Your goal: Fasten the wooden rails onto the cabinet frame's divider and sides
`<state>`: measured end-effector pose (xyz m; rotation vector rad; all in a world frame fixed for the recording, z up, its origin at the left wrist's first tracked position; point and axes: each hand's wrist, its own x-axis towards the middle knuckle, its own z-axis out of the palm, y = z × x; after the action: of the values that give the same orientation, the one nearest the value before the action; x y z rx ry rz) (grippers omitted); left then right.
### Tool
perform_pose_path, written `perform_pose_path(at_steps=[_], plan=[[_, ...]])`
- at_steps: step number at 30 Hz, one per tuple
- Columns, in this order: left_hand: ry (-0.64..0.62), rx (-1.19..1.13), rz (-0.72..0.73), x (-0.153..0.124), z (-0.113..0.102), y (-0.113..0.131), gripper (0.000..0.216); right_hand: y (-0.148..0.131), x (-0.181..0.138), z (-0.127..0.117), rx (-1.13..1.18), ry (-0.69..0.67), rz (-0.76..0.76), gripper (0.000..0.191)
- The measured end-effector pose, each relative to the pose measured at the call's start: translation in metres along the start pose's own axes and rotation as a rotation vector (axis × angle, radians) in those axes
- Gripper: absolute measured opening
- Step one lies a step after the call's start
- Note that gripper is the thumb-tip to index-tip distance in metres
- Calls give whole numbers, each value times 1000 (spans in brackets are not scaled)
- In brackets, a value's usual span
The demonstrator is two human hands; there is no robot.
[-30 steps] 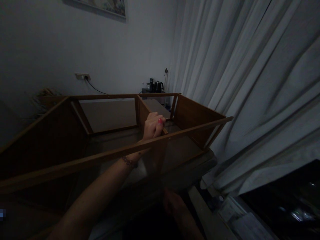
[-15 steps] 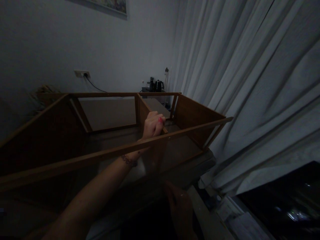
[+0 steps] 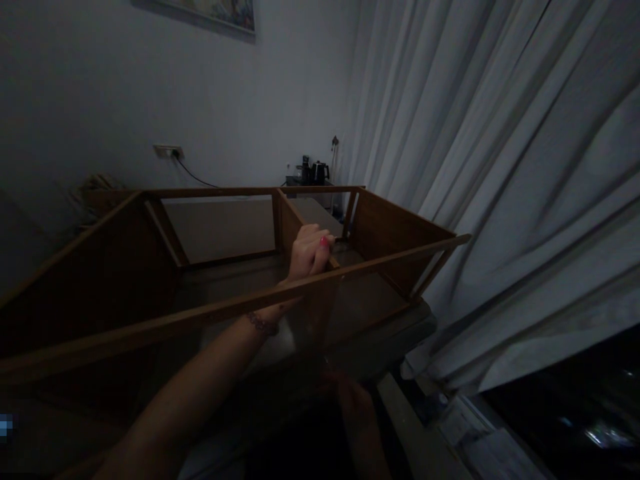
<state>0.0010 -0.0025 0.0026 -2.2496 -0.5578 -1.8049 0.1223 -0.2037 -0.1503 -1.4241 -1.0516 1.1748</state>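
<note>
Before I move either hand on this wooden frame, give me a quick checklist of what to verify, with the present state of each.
1. Left hand gripping the middle divider: ok.
2. Right hand position: low, beneath the front rail; what it holds: cannot tell.
3. Wooden frame resting level: cannot tell.
4. Divider joined to the front rail: cannot tell, too dark.
5. Curtain hanging apart from the frame's right end: ok.

the right hand [image 3: 353, 400], low in the dark below the cabinet [image 3: 395, 227], has come up closer under the front rail [image 3: 200, 313] since a second ago. the left hand [image 3: 307, 250] has barely shifted on the divider [image 3: 287, 220].
</note>
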Motion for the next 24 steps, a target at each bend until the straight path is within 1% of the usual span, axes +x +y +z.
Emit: perform_pose_path(at_steps=[2, 5, 7, 9, 12, 15, 17, 19, 21, 24], plan=[[1, 0, -3, 1, 0, 1, 50, 1, 1, 0, -37, 35, -51, 50], [-11, 13, -20, 1, -1, 3, 49, 6, 2, 2, -102, 89, -183, 38], [-8, 16, -26, 2, -2, 4, 48, 15, 2, 3, -164, 119, -307, 28], [0, 15, -27, 2, -2, 5, 48, 25, 2, 4, -258, 135, -471, 20], [-4, 5, -20, 2, -2, 6, 48, 38, 6, 0, -404, 132, -703, 22], [-8, 3, -4, 2, -2, 5, 48, 41, 11, -8, -468, 103, -807, 27], [-11, 11, -15, 2, -2, 4, 48, 40, 14, -13, -459, 97, -818, 25], [-15, 26, -31, 1, -1, 3, 49, 36, 15, -15, -412, 117, -770, 20], [-15, 37, -31, 1, -1, 2, 50, 32, 15, -15, -342, 118, -656, 18], [-13, 32, -28, 1, -1, 2, 48, 26, 13, -13, -237, 95, -448, 21]])
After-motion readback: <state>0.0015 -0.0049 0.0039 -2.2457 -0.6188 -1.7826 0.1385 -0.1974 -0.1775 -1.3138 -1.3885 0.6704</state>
